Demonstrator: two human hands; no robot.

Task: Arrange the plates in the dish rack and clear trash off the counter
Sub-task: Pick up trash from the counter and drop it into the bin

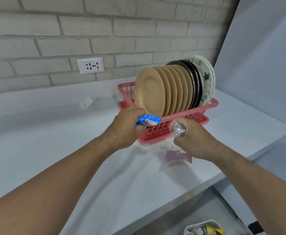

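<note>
A red plastic dish rack (186, 116) stands on the white counter (54, 150) and holds several upright plates: tan ones (152, 92) in front, dark brown ones (194, 82) behind them, floral white ones (206, 77) at the back. In front of the rack's near left corner my left hand (127, 128) grips a crumpled blue wrapper (148, 121). My right hand (193, 138) grips a crumpled clear plastic wrapper (178, 128) just in front of the rack. A pink scrap of plastic (177, 156) lies on the counter below my right hand.
A crumpled white scrap (88, 102) lies at the back of the counter, left of the rack. A wall socket (90, 65) sits on the brick wall. A white bin (203, 228) with trash in it stands on the floor at the bottom right, past the counter edge.
</note>
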